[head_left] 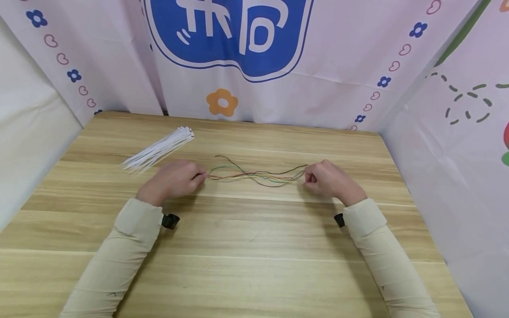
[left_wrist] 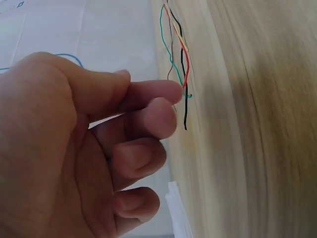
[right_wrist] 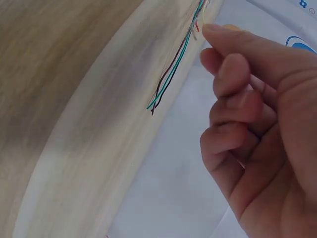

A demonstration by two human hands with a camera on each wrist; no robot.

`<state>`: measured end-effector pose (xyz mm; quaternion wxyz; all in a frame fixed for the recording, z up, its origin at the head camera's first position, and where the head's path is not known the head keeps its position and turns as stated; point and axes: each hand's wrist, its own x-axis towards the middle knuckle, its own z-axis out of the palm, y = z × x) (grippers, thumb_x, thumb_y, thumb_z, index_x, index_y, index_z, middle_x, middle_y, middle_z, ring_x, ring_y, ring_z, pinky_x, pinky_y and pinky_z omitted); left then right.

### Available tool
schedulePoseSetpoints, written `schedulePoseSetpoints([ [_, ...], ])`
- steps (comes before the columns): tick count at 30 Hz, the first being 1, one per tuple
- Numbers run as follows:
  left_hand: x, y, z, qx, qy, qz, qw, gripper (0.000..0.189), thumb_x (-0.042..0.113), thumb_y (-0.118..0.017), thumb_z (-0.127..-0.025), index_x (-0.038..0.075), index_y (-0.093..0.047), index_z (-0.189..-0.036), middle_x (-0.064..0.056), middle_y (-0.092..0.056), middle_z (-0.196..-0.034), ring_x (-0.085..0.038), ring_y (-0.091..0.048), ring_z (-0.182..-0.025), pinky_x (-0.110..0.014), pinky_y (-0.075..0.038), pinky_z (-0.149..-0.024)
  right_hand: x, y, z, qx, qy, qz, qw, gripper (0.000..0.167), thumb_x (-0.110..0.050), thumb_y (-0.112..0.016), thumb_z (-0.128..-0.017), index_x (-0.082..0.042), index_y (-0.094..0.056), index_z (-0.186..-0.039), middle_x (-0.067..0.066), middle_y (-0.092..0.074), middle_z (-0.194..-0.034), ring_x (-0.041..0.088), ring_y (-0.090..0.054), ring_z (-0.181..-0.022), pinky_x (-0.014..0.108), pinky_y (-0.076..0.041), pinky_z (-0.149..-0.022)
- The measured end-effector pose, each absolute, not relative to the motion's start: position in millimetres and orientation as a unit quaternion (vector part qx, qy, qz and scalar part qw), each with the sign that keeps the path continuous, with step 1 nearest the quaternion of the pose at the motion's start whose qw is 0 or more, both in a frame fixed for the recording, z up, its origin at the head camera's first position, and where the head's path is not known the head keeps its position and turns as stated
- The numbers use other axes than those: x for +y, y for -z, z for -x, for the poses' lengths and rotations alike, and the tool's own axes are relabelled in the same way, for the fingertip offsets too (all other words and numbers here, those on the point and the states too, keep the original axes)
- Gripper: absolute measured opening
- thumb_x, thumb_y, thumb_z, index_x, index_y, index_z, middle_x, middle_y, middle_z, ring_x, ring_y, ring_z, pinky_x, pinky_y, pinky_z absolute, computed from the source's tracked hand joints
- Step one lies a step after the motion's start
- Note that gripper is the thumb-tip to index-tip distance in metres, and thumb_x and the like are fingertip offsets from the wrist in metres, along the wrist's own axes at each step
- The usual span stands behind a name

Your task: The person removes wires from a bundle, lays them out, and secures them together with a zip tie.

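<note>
A loose bundle of thin coloured wires (head_left: 254, 175) stretches across the wooden table between the hands. At its left end is the left hand (head_left: 179, 177), fingers bent and the thumb against the index finger. In the left wrist view, the red wire (left_wrist: 186, 69) meets the index fingertip; I cannot tell whether it is pinched. The black wire's end (left_wrist: 185, 121) lies free. By the bundle's other end, the right hand (head_left: 328, 180) has loosely curled fingers. Its thumb tip sits close to the yellow wire (right_wrist: 204, 15), while green and dark wires (right_wrist: 168, 77) run past with free ends.
White cable ties (head_left: 159, 149) lie in a pile at the back left of the table (head_left: 246, 247). A printed curtain (head_left: 334, 57) hangs behind the table, and more cloth (head_left: 437, 145) borders its right side.
</note>
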<state>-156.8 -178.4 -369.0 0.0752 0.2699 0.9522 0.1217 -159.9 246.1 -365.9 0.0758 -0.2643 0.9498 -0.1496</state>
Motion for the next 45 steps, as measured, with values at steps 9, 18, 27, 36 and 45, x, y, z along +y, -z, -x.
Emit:
schedulePoseSetpoints([
  [9, -183.8, 369.3, 152.6, 0.948, -0.155, -0.268, 0.07, 0.032, 0.028, -0.063, -0.106, 0.022, -0.061, -0.074, 0.004, -0.047, -0.066, -0.013, -0.045, -0.061, -0.031, -0.034, -0.055, 241.9, 360.9, 156.8, 0.958, 0.148, 0.238, 0.069, 0.01, -0.019, -0.08, -0.095, -0.013, -0.073, -0.089, -0.003, -0.066, -0.075, 0.012, -0.057, -0.068, 0.033, -0.05, -0.068],
  [18, -191.7, 369.5, 150.8, 0.946, -0.17, -0.269, 0.068, 0.015, 0.022, -0.067, -0.102, 0.02, -0.074, -0.09, 0.006, -0.068, -0.082, -0.01, -0.055, -0.071, -0.031, -0.046, -0.065, 229.5, 358.4, 152.1, 0.958, 0.109, 0.259, 0.056, 0.049, -0.036, -0.085, -0.091, -0.009, -0.072, -0.129, 0.009, -0.075, -0.127, 0.03, -0.07, -0.119, 0.052, -0.055, -0.103],
  [27, -190.3, 368.7, 148.4, 0.949, -0.158, -0.269, 0.046, 0.021, 0.025, -0.069, -0.102, 0.009, -0.075, -0.114, -0.007, -0.073, -0.114, -0.025, -0.069, -0.102, -0.047, -0.058, -0.088, 211.7, 356.1, 153.6, 0.957, 0.069, 0.273, 0.074, 0.08, -0.05, -0.087, -0.085, -0.008, -0.059, -0.147, 0.014, -0.063, -0.147, 0.037, -0.057, -0.14, 0.057, -0.042, -0.118],
  [36, -197.7, 367.7, 153.1, 0.953, -0.157, -0.258, 0.033, 0.04, 0.021, -0.07, -0.1, -0.002, -0.066, -0.132, -0.021, -0.058, -0.143, -0.039, -0.061, -0.126, -0.057, -0.05, -0.107, 193.9, 356.7, 164.8, 0.955, 0.052, 0.267, 0.116, 0.083, -0.052, -0.086, -0.085, -0.01, -0.055, -0.151, 0.012, -0.062, -0.147, 0.036, -0.058, -0.136, 0.055, -0.044, -0.117],
  [45, -205.4, 358.9, 165.4, 0.968, -0.16, -0.188, 0.05, 0.043, 0.015, -0.055, -0.103, -0.006, -0.057, -0.14, -0.027, -0.049, -0.147, -0.045, -0.057, -0.128, -0.062, -0.05, -0.104, 182.1, 363.6, 173.6, 0.95, 0.043, 0.283, 0.125, 0.068, -0.047, -0.087, -0.086, -0.012, -0.066, -0.14, 0.007, -0.066, -0.126, 0.028, -0.063, -0.115, 0.048, -0.051, -0.105],
])
